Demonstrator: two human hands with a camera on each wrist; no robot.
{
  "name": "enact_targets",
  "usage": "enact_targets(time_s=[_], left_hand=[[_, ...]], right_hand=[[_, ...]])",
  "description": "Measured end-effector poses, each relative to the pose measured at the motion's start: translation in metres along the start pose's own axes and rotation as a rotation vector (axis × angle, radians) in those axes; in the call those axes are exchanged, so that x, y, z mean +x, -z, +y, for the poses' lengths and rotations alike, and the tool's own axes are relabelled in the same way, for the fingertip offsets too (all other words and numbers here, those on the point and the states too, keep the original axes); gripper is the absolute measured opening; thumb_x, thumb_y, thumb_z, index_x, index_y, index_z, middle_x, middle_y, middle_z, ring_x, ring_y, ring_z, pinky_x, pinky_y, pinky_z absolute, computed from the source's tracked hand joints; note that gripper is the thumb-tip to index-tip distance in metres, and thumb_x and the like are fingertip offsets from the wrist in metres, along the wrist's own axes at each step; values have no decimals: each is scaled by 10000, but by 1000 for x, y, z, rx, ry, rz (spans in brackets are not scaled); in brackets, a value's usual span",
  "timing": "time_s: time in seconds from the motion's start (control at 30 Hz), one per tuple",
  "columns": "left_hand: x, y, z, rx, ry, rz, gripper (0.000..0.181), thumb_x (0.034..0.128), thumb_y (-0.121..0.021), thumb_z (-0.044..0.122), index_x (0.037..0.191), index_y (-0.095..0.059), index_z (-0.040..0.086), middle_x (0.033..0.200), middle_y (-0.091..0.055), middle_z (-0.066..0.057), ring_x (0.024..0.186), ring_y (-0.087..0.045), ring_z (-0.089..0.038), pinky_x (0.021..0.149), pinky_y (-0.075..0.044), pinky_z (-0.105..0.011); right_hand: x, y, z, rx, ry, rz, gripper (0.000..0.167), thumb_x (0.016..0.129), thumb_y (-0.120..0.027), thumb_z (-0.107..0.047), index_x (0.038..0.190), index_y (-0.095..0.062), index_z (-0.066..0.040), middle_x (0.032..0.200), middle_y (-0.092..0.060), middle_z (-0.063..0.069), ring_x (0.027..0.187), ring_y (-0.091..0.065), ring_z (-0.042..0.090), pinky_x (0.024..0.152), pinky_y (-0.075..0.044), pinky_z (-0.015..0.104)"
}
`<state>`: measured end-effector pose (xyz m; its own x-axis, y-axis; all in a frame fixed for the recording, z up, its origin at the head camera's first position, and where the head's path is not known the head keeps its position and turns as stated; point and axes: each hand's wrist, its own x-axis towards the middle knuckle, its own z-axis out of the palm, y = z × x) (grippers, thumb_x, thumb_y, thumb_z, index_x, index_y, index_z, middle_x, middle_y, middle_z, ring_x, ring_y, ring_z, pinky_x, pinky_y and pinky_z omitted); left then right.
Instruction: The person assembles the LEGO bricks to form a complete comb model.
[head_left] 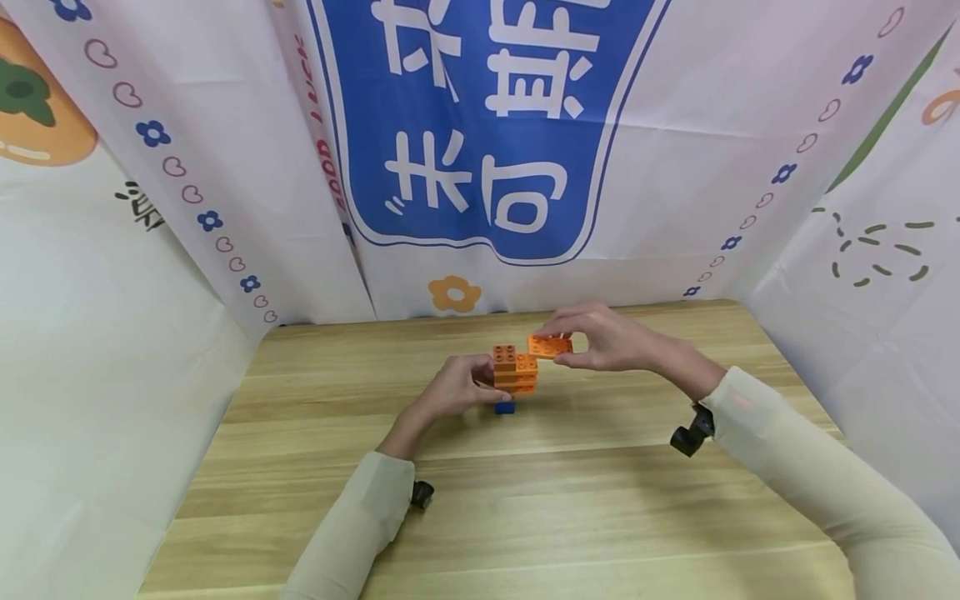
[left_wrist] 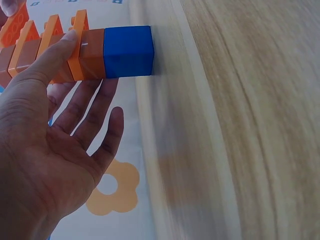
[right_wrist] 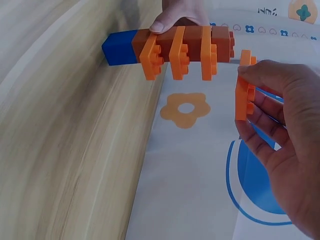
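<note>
A tower of toy building bricks [head_left: 505,362] stands upright on the table. Its base is a blue brick [left_wrist: 129,51]; above it brown bricks [right_wrist: 220,44] alternate with flat orange bricks [right_wrist: 206,52] that jut out to one side. My left hand [head_left: 459,385] grips the tower low down, thumb on one side and fingers behind it. With thumb and fingers my right hand [head_left: 611,337] pinches a loose flat orange brick [right_wrist: 243,90], studs showing. That brick is held apart from the tower, just to the right of its brown studded top.
The wooden table [head_left: 600,500] extends around the tower on all sides. Close behind it rises a white printed cloth [head_left: 660,208] with a blue panel, and similar cloth covers both sides. A small black device [head_left: 692,432] sits at each wrist.
</note>
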<state>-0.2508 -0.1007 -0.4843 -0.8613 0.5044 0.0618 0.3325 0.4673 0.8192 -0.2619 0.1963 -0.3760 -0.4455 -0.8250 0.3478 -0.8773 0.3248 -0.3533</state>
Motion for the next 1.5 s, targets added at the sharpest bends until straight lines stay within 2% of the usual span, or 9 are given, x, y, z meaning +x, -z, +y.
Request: enact_targets(time_s=[0.33,0.7,1.0,1.23,1.5], left_hand=[[1,1,0,-2,-9,-8,275,865,-912,214,1059,-748,108,977,-774,15,889,-718,-126,819,-603,-310],[1,1,-3,-6,-30,-10,263,866,-911,210,1053,-752,115,967,-778,21,867,-716,-128,795,-601,-307],[1,1,-2,-7,-27,-15,257,871,-907,227,1054,-753,134,983,-780,24,878,-712,-134,805,-595,-317],[0,1,-1,-16,-10,-17,270,876,-903,220,1076,-755,115,991,-780,18,884,-711,-130,835,-599,-323],[1,1,-1,-7,-12,-12,265,872,-905,202,1067,-751,111,1005,-781,11,896,-720,-132,855,-605,-333]], right_hand=[[14,-7,-5,25,1,-13,369,898,-838,-95,1251,-754,-29,1218,-759,89,1035,-736,201,893,-617,383],[26,-14,-10,27,10,-21,360,907,-833,-86,1253,-751,-29,1221,-759,95,1046,-740,214,908,-616,385],[33,-17,-10,22,20,-30,363,893,-844,-72,1242,-758,-24,1183,-757,97,980,-723,189,854,-616,339],[38,-17,-13,-7,21,-56,391,896,-842,-87,1271,-749,-24,1210,-748,105,1066,-728,235,941,-604,392],[43,-16,-17,-33,11,-88,388,903,-836,-80,1274,-749,-10,1215,-738,118,1097,-718,263,963,-598,403]])
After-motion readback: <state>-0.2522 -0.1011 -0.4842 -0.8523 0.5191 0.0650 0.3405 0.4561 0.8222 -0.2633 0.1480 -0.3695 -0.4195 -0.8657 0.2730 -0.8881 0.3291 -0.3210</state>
